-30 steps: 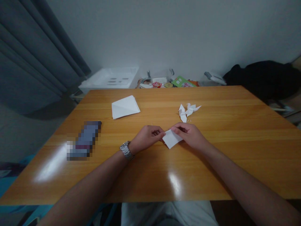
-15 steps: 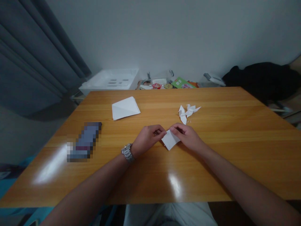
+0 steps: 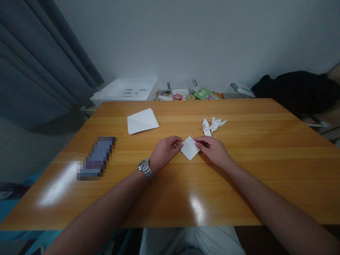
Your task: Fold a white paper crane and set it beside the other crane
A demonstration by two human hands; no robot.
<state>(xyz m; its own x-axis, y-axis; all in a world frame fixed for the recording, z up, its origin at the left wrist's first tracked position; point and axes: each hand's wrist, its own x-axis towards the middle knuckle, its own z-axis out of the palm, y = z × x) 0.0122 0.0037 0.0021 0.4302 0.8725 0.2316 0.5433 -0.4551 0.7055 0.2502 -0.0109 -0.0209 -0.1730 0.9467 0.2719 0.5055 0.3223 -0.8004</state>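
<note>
A small white square of folded paper (image 3: 190, 148) is turned like a diamond, one corner toward me, over the middle of the wooden table. My left hand (image 3: 167, 150) pinches its left corner between thumb and fingers; a metal watch (image 3: 145, 167) is on that wrist. On the opposite side my right hand (image 3: 212, 148) grips the right corner, thumb on top. Just beyond the right hand lie white folded paper birds (image 3: 215, 123), the nearer one partly hidden by the fingers.
A stack of white paper (image 3: 142, 121) rests at the back left of the wooden table (image 3: 239, 198). A pixelated phone-like object (image 3: 97, 157) lies at the left. Behind the table stand a white foam tray (image 3: 127, 88) and a green booklet (image 3: 207, 94).
The paper has turned into an even diamond and moved slightly away from me. Both hands have shifted from its top edge to its left and right corners.
</note>
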